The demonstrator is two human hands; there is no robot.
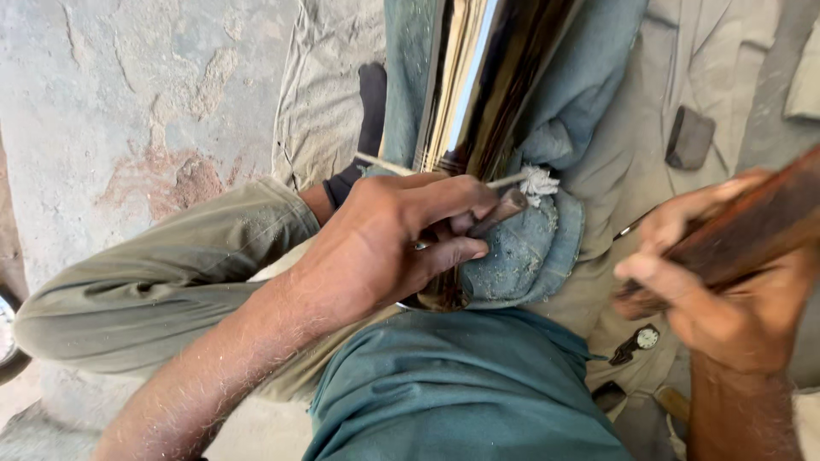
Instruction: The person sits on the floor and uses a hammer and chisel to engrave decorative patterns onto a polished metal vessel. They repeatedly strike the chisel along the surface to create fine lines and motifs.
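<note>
Both hands grip tools: left hand (384, 248) clamps a short punch (500, 211) against the shiny metal pipe (465, 94); right of the pipe, right hand (717, 282) clasps a blurred wooden handle (752, 230), its head cut off. Teal cloth (521, 248) hides the pipe's base.

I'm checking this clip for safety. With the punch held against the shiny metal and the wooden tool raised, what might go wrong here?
1. The left hand has its grip on the punch, so a stray blow from the wooden tool in the right hand might hit the fingers.
2. The shiny metal pipe is smooth and curved, so the punch may skid.
</note>
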